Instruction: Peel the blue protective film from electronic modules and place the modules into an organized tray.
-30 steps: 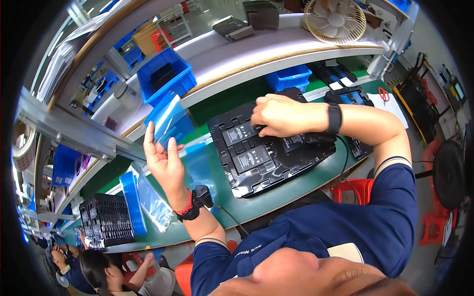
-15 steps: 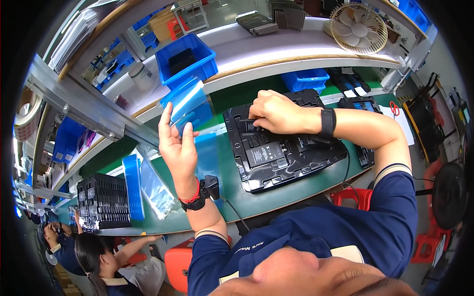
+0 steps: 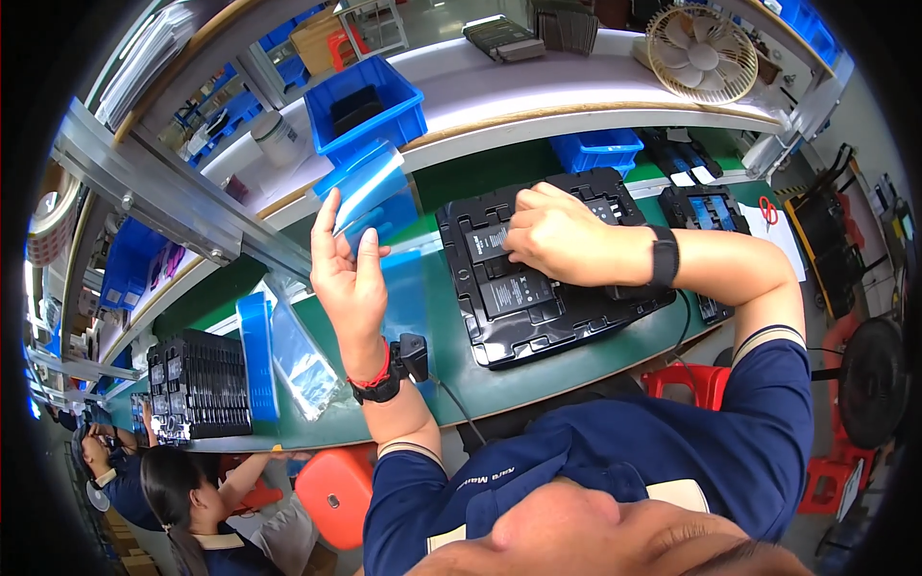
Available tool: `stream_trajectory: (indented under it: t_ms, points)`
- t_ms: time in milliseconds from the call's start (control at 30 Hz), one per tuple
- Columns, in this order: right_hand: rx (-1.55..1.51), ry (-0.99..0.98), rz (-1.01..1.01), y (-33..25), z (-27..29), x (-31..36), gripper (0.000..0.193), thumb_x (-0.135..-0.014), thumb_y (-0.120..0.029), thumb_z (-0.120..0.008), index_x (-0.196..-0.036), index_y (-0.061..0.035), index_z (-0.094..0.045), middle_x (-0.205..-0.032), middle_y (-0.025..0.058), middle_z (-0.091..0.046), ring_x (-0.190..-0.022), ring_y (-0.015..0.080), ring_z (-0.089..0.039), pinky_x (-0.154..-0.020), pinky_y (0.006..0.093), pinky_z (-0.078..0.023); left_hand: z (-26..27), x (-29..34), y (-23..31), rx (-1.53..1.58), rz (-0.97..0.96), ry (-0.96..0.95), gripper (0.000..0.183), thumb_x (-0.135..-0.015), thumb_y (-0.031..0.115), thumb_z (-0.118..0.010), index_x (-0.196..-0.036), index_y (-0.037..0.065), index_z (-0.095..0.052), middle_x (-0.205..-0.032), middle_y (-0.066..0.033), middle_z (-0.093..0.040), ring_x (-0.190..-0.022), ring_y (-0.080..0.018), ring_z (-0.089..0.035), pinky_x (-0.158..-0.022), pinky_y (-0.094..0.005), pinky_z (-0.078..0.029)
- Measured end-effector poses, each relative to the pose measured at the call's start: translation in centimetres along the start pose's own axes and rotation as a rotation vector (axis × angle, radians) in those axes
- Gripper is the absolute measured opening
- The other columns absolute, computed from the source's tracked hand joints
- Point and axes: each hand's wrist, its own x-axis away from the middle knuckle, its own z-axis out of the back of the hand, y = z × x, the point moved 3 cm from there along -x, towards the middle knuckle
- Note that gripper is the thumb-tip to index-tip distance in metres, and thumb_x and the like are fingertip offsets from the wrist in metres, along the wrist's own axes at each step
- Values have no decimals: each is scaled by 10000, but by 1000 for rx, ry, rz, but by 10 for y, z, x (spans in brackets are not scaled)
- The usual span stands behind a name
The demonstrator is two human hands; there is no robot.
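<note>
My left hand (image 3: 348, 278) is raised left of a black plastic tray (image 3: 538, 336), gripping a sheet of clear blue film (image 3: 370, 182). Some fingers show through the film, while the thumb points up. Over the tray, my right hand (image 3: 557, 235) has its fingers bent together beside a flat black battery (image 3: 488, 243) in an upper-left pocket. Whatever is under those fingertips is hidden. Another battery (image 3: 517, 293) lies in a nearer pocket, and more labelled pieces sit partly behind my right hand and wrist.
Blue film (image 3: 403, 298) lies on the green bench beside the tray. Farther left are clear plastic bags (image 3: 303, 355) and stacked black trays (image 3: 197, 389). A blue bin (image 3: 370, 115) stands on the shelf. Red scissors (image 3: 767, 210) lie right. Co-workers sit at lower left; a cable crosses the bench edge.
My right hand has shifted right, uncovering more of the upper-left battery. My left hand still holds the blue film nearly in place. At lower left, a red stool shows more fully and a co-worker's arm has moved.
</note>
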Motion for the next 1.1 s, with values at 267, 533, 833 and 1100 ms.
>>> stream_trajectory:
  t_ms: [267,533,833,1100]
  points:
    - [-134,-302,-191,-16,2,23,358,-648,-191,-745,-931,-29,-598,-784,90,-617,-842,274,-525,-770,376,-407,-3,-1,3,-14,-8,2,497,-854,-67,-504,-1327,14,-373,-997,-118,-621,-830,-98,-592,-660,-222,-518]
    - [-202,-30,-122,-19,11,24,183,-651,-99,-689,-773,-26,-574,-714,78,-560,-772,249,-502,-719,356,-407,-1,0,2,-33,-16,-9,504,-853,-66,-506,-1330,19,-369,-1031,-129,-613,-861,-113,-599,-665,-224,-522]
    - [68,-16,177,-37,3,32,124,-598,-173,-567,-605,-68,-502,-604,25,-458,-700,200,-467,-712,320,-389,-1,-1,2,-16,0,-26,514,-855,-63,-510,-1339,20,-356,-1083,-137,-597,-904,-128,-599,-667,-231,-530]
    - [-99,215,-98,-19,45,2,419,-667,-115,-731,-1043,-48,-558,-982,113,-581,-878,281,-535,-756,381,-422,-10,5,6,243,112,-184,536,-849,-52,-528,-1340,-23,-314,-1087,-150,-586,-912,-164,-607,-679,-257,-555]
